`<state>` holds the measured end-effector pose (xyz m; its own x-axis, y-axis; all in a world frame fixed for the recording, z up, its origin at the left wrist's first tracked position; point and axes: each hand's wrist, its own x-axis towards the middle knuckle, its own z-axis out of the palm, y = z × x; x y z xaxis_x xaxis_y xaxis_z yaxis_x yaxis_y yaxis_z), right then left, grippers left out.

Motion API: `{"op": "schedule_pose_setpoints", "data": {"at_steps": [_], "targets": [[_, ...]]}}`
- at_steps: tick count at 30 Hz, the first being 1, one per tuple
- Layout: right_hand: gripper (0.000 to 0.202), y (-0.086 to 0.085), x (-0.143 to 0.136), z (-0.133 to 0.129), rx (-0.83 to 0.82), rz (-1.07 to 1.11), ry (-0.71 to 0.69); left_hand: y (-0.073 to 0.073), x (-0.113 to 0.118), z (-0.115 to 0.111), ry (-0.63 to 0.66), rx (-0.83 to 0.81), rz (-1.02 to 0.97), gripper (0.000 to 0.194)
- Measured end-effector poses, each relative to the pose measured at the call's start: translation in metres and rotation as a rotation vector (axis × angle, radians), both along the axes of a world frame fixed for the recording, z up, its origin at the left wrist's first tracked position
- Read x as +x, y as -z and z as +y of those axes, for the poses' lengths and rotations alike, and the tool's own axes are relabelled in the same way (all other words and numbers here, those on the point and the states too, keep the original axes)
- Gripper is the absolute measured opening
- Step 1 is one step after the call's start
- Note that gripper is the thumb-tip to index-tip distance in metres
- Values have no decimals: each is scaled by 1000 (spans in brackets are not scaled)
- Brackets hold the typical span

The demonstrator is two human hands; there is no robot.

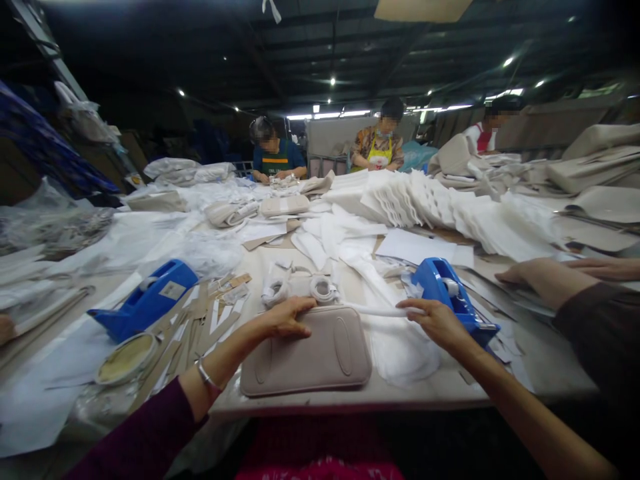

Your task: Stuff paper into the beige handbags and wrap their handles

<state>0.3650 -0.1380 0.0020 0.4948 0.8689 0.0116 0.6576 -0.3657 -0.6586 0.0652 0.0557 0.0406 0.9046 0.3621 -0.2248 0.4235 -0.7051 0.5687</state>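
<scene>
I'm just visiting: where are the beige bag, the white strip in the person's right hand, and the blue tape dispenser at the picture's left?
Beige bag [307, 357], head view: middle of its broad face.
White strip [376, 311], head view: along its visible length.
Blue tape dispenser [143, 309], head view: its side.

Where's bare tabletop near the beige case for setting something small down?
Only narrow patches show: tabletop between the left forearm and the beige case; and the front edge between white sheet and right forearm. Crowded: coils behind the case, cut strips left, blue dispenser right.
</scene>
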Motion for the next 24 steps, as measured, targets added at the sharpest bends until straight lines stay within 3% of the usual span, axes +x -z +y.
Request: {"op": "schedule_pose_setpoints", "data": {"at_steps": [7, 11, 15, 19, 21, 24], "targets": [[27, 3, 22, 12, 0, 25, -64, -4, -3, -2, 6, 68, 46, 30], [24, 8, -9, 30, 5, 193, -168, -6, -4, -4, -37, 52, 64, 34], [23, 7, -55, 49, 78, 301, -381, -7, -5, -6, -56, 47, 61, 34], [25, 5, -71, 57, 128, 359, -577, -6, -6, -7, -63, 43, 65, 41], [25, 9, -70, 60, 154, 427, -482, -5, -6, -6, -66, 46, 68, 44], [34, 22, -75, 65, 233, 584, -214, -2, -8, -5, -71, 51, 74, 44]]}}
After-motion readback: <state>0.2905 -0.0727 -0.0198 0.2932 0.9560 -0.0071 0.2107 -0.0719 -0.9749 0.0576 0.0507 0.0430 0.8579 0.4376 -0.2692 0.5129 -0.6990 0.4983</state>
